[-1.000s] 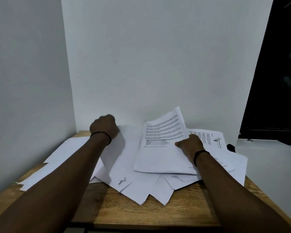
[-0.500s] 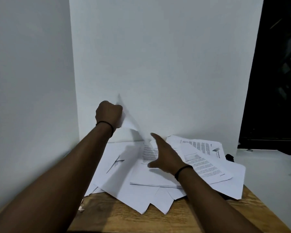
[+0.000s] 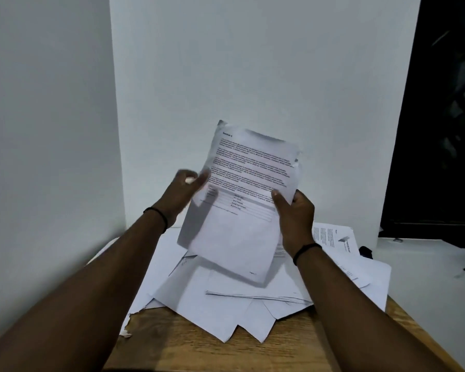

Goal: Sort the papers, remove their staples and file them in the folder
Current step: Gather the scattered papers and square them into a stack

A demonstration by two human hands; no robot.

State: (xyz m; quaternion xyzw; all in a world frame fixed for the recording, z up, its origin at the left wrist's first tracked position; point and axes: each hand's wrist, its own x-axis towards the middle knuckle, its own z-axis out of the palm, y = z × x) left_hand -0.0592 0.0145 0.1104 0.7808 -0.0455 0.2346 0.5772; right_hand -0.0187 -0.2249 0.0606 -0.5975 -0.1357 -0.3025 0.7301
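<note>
A printed document of several sheets is held up in the air above the table, text side toward me, tilted to the right. My right hand grips its right edge, thumb on the front. My left hand is at its left edge with fingers curled against the paper; motion blur hides the exact hold. Below lies a loose heap of white papers, some blank side up, some printed. No folder or staple remover can be made out.
The papers cover the back of a small wooden table set in a white wall corner. A printed sheet with a logo lies at the right. A small black object sits at the table's right edge; a dark doorway is beyond.
My left hand pulled a sheet up from the back of the heap. Both hands have since come together and lifted a printed document off the pile into the air.
</note>
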